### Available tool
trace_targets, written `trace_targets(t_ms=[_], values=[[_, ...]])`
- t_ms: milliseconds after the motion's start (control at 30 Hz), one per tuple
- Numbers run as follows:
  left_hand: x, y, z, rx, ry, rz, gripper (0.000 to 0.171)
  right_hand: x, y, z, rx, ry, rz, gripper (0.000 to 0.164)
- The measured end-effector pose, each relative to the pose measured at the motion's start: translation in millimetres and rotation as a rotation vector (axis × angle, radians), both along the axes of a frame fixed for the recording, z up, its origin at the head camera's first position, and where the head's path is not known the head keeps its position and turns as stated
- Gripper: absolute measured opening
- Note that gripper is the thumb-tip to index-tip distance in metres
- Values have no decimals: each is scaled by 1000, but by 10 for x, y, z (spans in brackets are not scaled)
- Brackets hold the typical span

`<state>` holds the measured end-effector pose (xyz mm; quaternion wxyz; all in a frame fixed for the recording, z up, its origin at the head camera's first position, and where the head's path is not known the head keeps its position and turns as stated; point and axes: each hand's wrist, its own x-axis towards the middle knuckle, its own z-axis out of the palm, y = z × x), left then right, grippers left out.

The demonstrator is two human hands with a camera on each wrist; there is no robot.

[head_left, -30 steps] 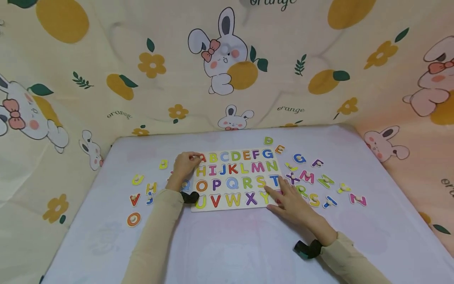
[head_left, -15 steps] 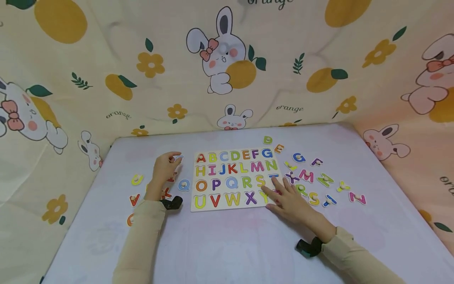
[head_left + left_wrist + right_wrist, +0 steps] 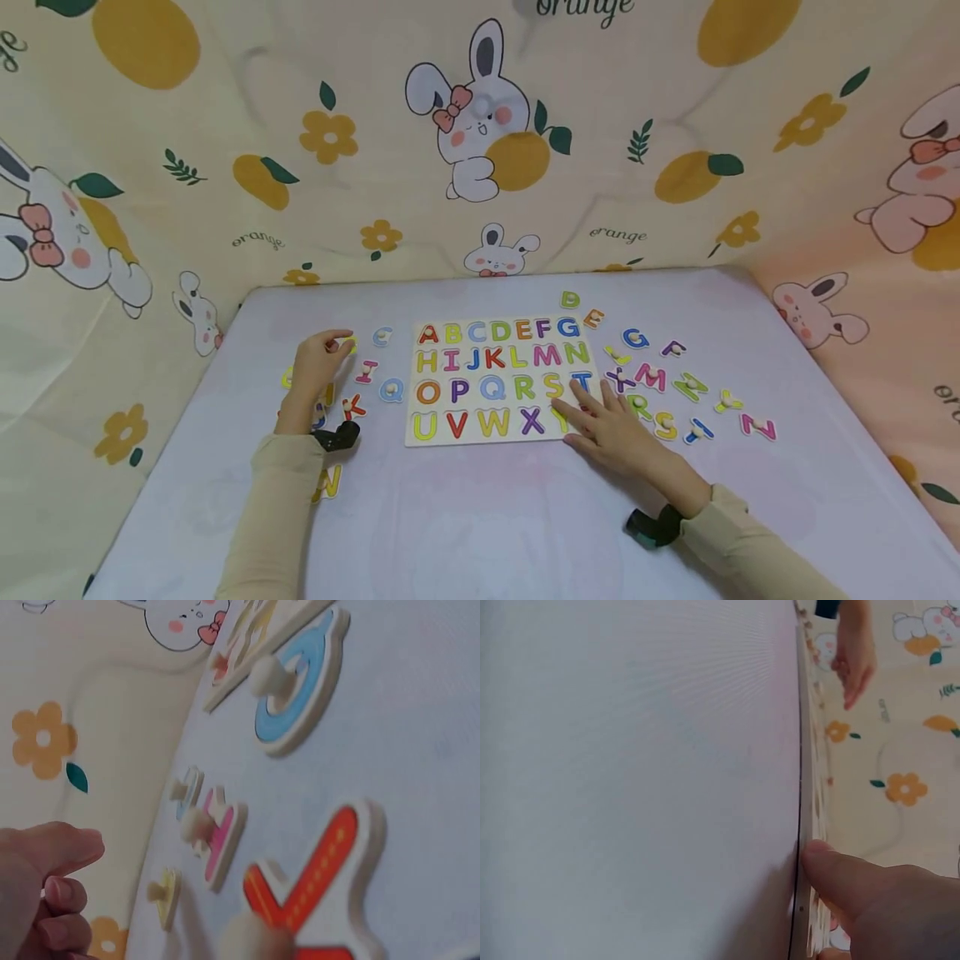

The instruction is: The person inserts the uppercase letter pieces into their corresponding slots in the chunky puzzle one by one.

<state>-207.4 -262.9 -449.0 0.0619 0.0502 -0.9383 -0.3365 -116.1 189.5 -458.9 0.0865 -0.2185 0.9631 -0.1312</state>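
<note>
My left hand (image 3: 318, 362) hovers over the left side of the table with its index finger reaching out. Near its fingertips lies a yellow letter piece (image 3: 172, 900) with a wooden knob; the left wrist view shows a gap between them. A red letter A piece (image 3: 428, 334) sits at the top left corner of the alphabet puzzle board (image 3: 480, 441). My right hand (image 3: 618, 433) rests with spread fingers on the board's lower right corner. Its thumb (image 3: 821, 859) touches the board's near edge in the right wrist view.
Left of the board lie a light blue C (image 3: 382, 336), a pink I (image 3: 366, 371), a blue Q (image 3: 391, 390), a red K (image 3: 354, 407) and a yellow W (image 3: 330, 482). Several more knobbed letters, including a pink M (image 3: 650, 377), are scattered at the right.
My left hand has moved left from the A at the board's corner, past the C, to beside the yellow letter piece. The right hand stays on the board.
</note>
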Motion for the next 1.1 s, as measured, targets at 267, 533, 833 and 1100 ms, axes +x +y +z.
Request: trace_targets(t_ms=[267,533,833,1100], values=[[-27,-63,-83,16,-47,15,30,16,12,11,-31,2,-3,52],[-84,-138,-186,73,-58,61,32,7,25,-37,-35,13,-1,52],[-162,-195,-273,87,-137,145,35,15,13,-48,-50,6,-2,52],[-161,-173,-248,97,-158,166,34,16,-7,-28,-39,26,-9,51]])
